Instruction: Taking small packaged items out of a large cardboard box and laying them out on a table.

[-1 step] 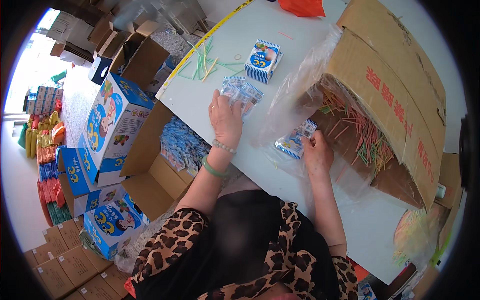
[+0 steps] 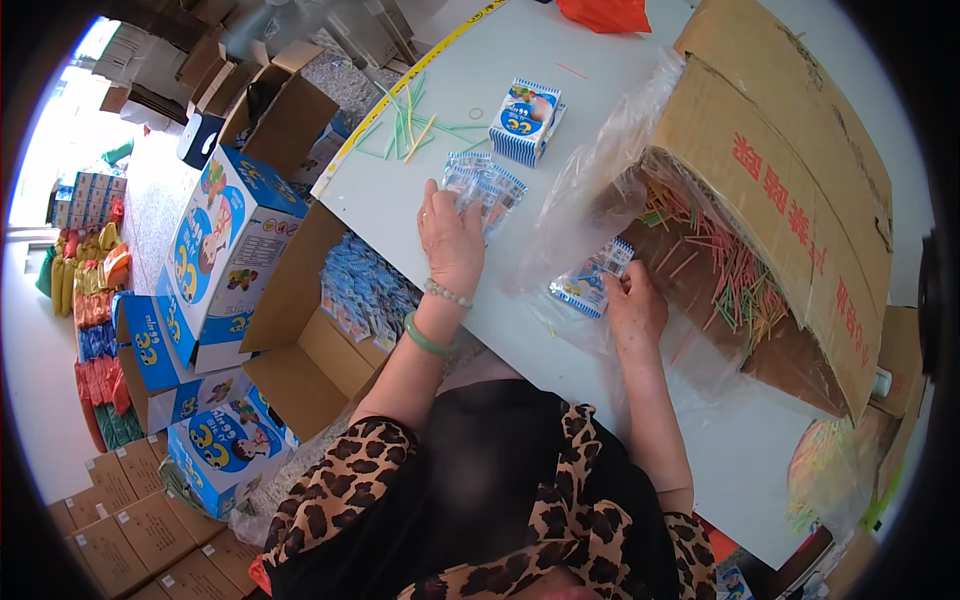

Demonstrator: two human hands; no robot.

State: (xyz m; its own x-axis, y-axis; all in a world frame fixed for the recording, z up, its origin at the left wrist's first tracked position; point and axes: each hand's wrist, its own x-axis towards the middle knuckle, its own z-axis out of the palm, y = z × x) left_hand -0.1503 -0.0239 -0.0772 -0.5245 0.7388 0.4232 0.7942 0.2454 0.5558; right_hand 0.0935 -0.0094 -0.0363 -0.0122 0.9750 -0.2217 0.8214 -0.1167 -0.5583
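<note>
My left hand [image 2: 452, 238] lies palm down at the near edge of a small pile of clear, blue-and-white packets [image 2: 490, 188], fingers slightly apart and touching them. My right hand [image 2: 637, 308] pinches the right edge of another blue-and-white packet [image 2: 583, 288] between thumb and fingers. That packet lies over clear plastic sheeting [image 2: 560, 215] in front of a big cardboard carton [image 2: 790, 160] on its side. Loose coloured sticks [image 2: 745, 290], pink, green and yellow, spill inside the carton's mouth. Beyond the pile stands a stack of blue-and-white packs [image 2: 525, 120].
Green and yellow sticks [image 2: 408, 125] lie scattered at the table's far left, by its yellow-taped edge. Below the left edge, an open carton [image 2: 300, 375] holds many blue packets [image 2: 365, 290]. Blue printed boxes [image 2: 225, 240] stand left of it. An orange bag [image 2: 605, 14] lies at the back.
</note>
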